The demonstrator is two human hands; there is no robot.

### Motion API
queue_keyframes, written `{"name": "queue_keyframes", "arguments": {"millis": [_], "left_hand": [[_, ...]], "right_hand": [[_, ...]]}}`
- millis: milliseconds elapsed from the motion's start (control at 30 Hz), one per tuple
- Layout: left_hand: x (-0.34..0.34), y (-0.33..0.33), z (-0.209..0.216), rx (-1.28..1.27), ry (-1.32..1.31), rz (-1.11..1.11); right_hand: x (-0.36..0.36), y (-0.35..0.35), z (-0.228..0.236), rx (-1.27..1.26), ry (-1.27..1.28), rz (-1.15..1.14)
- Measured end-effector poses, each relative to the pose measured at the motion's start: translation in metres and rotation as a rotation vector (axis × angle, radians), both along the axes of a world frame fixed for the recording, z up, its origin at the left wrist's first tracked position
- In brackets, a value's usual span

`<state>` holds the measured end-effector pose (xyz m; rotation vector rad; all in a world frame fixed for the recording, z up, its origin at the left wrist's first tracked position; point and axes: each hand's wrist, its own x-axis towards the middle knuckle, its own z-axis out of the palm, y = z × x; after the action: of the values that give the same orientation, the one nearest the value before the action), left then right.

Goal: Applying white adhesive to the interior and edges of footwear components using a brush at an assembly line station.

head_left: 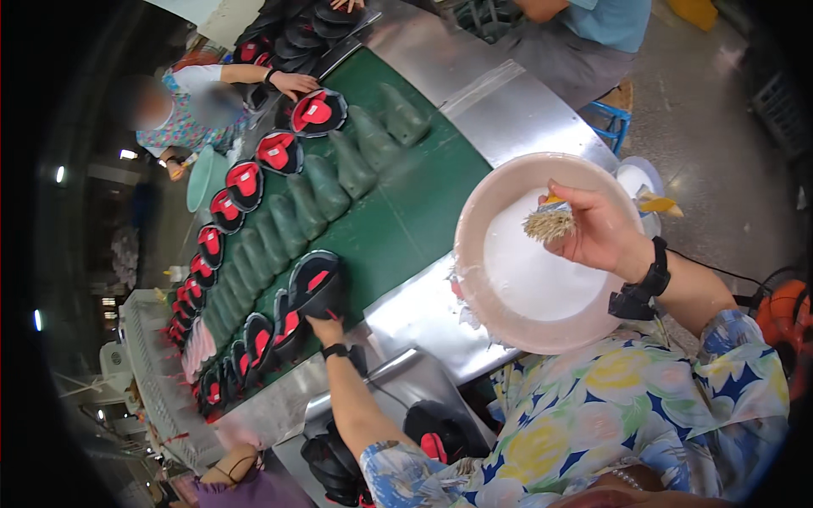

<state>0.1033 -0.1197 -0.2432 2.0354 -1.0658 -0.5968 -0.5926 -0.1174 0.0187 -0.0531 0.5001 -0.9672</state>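
While the right hand [597, 233] has its grip closed on a small brush [550, 223], the bristles hang just over the white glue in the pink bowl [500, 199]. A good dip wets only the tips, so a light touch on the glue looks best, with a wipe on the rim to stop drips. The bowl sits at the edge of the shiny metal surface [500, 110], close to the body, so the brush has a short way to go.

Far out in front, the left hand [326, 326] reaches to the green belt [415, 203]. Its grip is on a black and red shoe part [315, 284], though I cannot tell how tight the fingers close. Holding that part flat and still would help the glue go on even.

More shoe parts lie in rows along the belt, beside a row of green foot shapes [326, 186]. Another person's hand [295, 83] rests near the far row, so it is wise to stay clear of it
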Motion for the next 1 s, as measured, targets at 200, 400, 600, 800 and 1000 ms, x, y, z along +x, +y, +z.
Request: {"name": "queue_keyframes", "arguments": {"millis": [200,400,600,800,1000], "left_hand": [[-0.137,-0.038,0.081,-0.358,-0.484,0.203],[-0.307,0.033,0.234,-0.258,-0.276,-0.501],[-0.253,0.122,0.247,0.173,-0.434,-0.628],[-0.235,0.245,0.204,0.819,0.161,-0.738],[-0.310,0.248,0.215,0.622,-0.240,-0.683]], "right_hand": [[-0.003,0.002,-0.026,0.085,0.022,-0.095],[0.013,0.006,-0.028,0.050,0.103,-0.074],[-0.023,0.023,-0.050,-0.318,0.713,-0.071],[-0.044,0.016,-0.067,-0.383,0.818,0.156],[-0.008,0.027,-0.056,-0.451,0.826,0.202]]}}
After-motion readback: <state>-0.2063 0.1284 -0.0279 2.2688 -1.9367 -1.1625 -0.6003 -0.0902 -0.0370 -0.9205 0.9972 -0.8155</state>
